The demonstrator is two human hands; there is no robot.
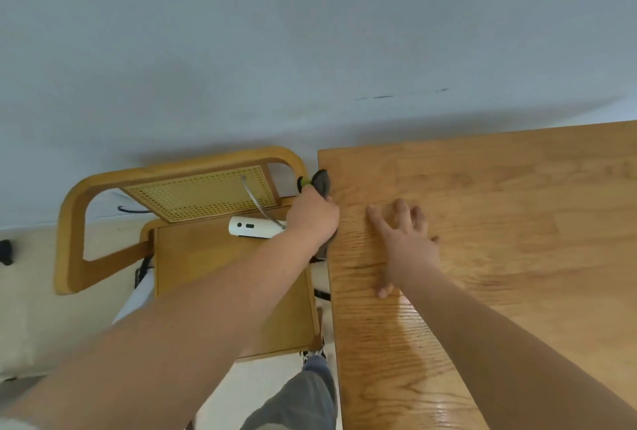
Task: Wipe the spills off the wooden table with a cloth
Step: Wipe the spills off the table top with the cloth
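Cloth (322,183) is bunching in the left hand (312,216), which is gripping it at the tabletop's (482,223) left edge; right hand (405,240) is lying open, flat, just beside.

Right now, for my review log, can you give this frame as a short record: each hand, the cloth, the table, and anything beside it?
left hand: closed around the cloth, at the table's left edge
right hand: open, palm down, flat on the table
cloth: dark grey, bunched, sticking out above the left hand
table: wooden, glossy patch near the front; no distinct spill can be made out
chair: wooden with cane back, left of the table
white device: lying on the chair seat
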